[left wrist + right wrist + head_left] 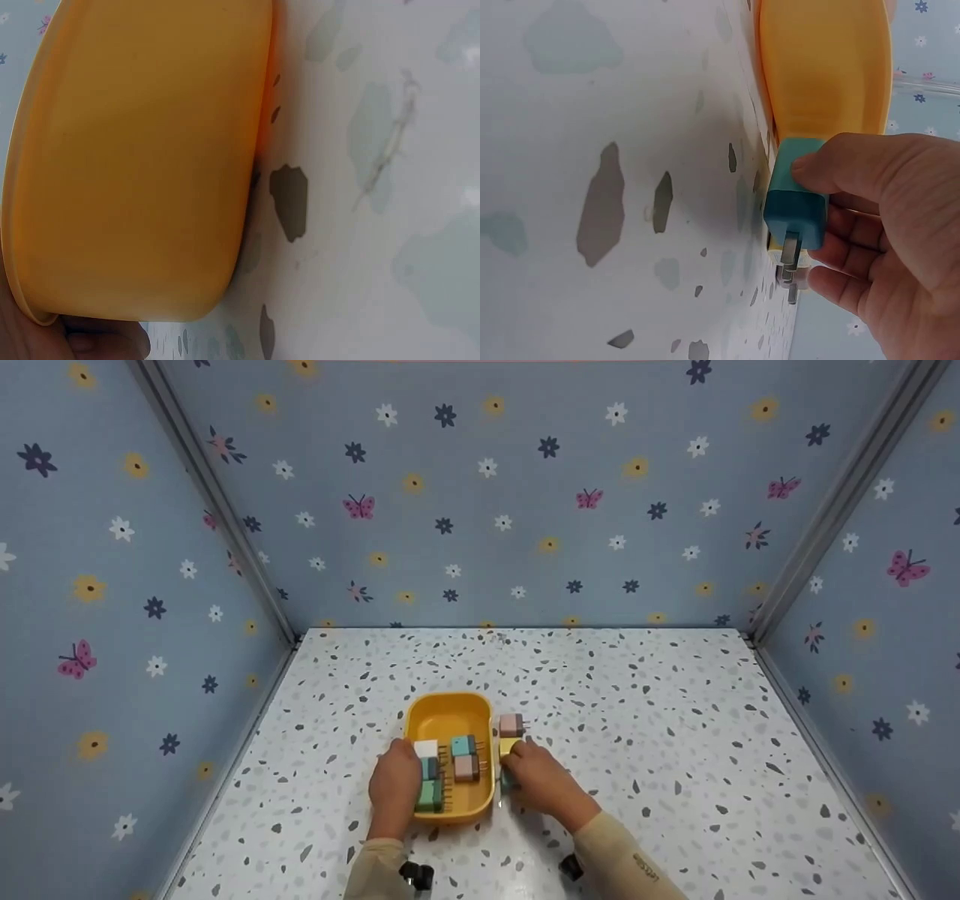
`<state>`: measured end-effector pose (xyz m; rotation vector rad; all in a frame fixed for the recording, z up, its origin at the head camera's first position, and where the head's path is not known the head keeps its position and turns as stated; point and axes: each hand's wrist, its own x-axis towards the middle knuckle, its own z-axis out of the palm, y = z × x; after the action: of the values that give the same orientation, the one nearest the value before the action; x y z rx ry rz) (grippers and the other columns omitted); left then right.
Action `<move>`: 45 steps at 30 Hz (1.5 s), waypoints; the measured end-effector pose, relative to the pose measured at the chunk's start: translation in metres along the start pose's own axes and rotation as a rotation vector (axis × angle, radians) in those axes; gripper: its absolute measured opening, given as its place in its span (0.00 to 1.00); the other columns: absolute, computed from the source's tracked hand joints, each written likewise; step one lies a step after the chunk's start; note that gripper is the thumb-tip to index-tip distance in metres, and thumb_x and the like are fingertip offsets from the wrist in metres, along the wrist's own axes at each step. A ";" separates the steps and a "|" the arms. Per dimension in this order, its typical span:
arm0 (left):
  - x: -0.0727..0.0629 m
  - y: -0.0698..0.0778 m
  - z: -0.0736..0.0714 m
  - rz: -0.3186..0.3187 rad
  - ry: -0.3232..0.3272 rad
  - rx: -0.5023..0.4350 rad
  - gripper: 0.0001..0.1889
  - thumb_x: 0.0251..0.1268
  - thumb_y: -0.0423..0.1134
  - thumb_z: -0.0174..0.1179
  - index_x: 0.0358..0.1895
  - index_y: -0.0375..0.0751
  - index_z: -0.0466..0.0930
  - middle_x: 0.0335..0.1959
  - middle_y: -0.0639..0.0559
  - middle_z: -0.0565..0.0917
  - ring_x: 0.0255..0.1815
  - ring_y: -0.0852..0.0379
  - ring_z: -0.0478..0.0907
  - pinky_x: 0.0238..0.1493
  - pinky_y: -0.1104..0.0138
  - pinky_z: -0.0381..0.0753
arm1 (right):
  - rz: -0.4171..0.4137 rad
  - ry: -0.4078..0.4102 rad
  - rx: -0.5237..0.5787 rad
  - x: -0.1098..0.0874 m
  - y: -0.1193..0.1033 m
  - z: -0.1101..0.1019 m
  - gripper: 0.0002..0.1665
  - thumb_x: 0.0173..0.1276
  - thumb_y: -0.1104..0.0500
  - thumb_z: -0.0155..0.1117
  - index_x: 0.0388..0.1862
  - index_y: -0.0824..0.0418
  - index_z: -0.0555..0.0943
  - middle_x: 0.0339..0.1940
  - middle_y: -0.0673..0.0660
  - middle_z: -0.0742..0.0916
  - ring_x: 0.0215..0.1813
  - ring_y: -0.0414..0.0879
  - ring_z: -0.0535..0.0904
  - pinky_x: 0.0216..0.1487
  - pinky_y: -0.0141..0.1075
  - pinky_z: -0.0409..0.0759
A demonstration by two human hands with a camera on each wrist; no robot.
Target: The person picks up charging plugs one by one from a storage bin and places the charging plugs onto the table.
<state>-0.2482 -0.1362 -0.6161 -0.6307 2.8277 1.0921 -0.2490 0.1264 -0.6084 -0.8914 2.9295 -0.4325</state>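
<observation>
A yellow plastic tray stands on the speckled table, holding several charger plugs in white, green, blue and pink. My left hand grips the tray's left rim; in the left wrist view, fingers show at the rim's end. Just right of the tray, my right hand pinches a teal charger plug between thumb and fingers, its metal prongs bare. A yellow charger plug lies close to the right fingertips, partly hidden by them. Beyond it is a pink charger plug.
Inside the tray, a white plug and a green plug line the left side, with a blue plug above a pink plug farther right. Flower-patterned panels enclose the speckled table at the back and both sides.
</observation>
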 end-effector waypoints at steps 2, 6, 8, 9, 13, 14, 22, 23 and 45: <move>0.000 0.000 0.000 0.004 0.008 0.007 0.23 0.86 0.51 0.31 0.52 0.40 0.74 0.37 0.45 0.81 0.35 0.49 0.75 0.40 0.56 0.74 | -0.004 0.005 0.002 0.000 0.000 0.001 0.33 0.55 0.58 0.81 0.61 0.54 0.82 0.52 0.51 0.82 0.50 0.45 0.78 0.58 0.42 0.79; -0.002 -0.001 0.000 0.041 0.039 0.027 0.22 0.86 0.50 0.33 0.52 0.39 0.75 0.37 0.45 0.83 0.35 0.50 0.78 0.40 0.54 0.76 | -0.043 0.041 -0.029 0.000 0.001 0.002 0.29 0.57 0.59 0.80 0.59 0.56 0.83 0.48 0.53 0.82 0.47 0.45 0.78 0.54 0.43 0.80; -0.002 -0.001 -0.001 0.052 0.044 0.027 0.22 0.86 0.50 0.33 0.52 0.39 0.76 0.37 0.45 0.83 0.35 0.50 0.79 0.40 0.53 0.77 | -0.068 0.066 -0.056 0.000 0.001 0.002 0.26 0.59 0.60 0.79 0.57 0.57 0.84 0.47 0.53 0.82 0.45 0.46 0.78 0.51 0.42 0.80; -0.003 -0.001 -0.001 0.054 0.043 0.024 0.22 0.86 0.49 0.33 0.52 0.39 0.76 0.37 0.44 0.83 0.35 0.50 0.79 0.40 0.53 0.77 | -0.078 0.078 -0.068 0.000 0.001 0.003 0.24 0.60 0.60 0.79 0.56 0.58 0.84 0.46 0.53 0.82 0.44 0.46 0.78 0.50 0.42 0.80; -0.002 0.001 -0.001 0.028 0.017 0.016 0.23 0.86 0.50 0.32 0.54 0.40 0.75 0.37 0.45 0.82 0.35 0.51 0.77 0.40 0.55 0.76 | -0.087 0.085 -0.079 0.001 0.001 0.004 0.20 0.62 0.60 0.77 0.53 0.58 0.84 0.44 0.53 0.82 0.42 0.45 0.77 0.49 0.41 0.80; -0.002 0.001 -0.002 0.022 0.010 0.015 0.23 0.86 0.50 0.32 0.55 0.39 0.74 0.38 0.44 0.82 0.35 0.50 0.77 0.41 0.55 0.76 | -0.081 0.079 -0.076 0.002 0.001 0.004 0.19 0.62 0.60 0.77 0.53 0.58 0.84 0.44 0.53 0.82 0.43 0.45 0.76 0.49 0.41 0.80; -0.001 0.001 -0.002 0.017 0.012 0.026 0.24 0.86 0.50 0.32 0.56 0.38 0.75 0.42 0.42 0.84 0.42 0.47 0.82 0.46 0.51 0.78 | -0.047 0.053 -0.065 0.005 0.001 0.005 0.17 0.66 0.60 0.74 0.53 0.57 0.84 0.45 0.53 0.82 0.44 0.45 0.77 0.51 0.41 0.81; -0.001 0.001 -0.003 0.013 0.010 0.023 0.24 0.86 0.51 0.32 0.57 0.38 0.75 0.42 0.42 0.84 0.42 0.47 0.82 0.46 0.51 0.78 | -0.047 0.054 -0.067 0.005 0.001 0.006 0.17 0.66 0.60 0.73 0.53 0.57 0.84 0.45 0.53 0.82 0.44 0.45 0.77 0.51 0.41 0.81; -0.004 -0.001 -0.003 0.063 0.043 0.034 0.23 0.86 0.50 0.32 0.49 0.40 0.75 0.35 0.44 0.82 0.35 0.50 0.79 0.42 0.52 0.77 | -0.109 0.145 -0.111 0.003 0.000 0.007 0.07 0.72 0.62 0.67 0.47 0.59 0.85 0.40 0.53 0.82 0.38 0.46 0.75 0.44 0.41 0.79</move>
<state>-0.2444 -0.1373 -0.6136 -0.5727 2.9147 1.0494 -0.2499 0.1228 -0.6149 -1.0811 3.0729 -0.3570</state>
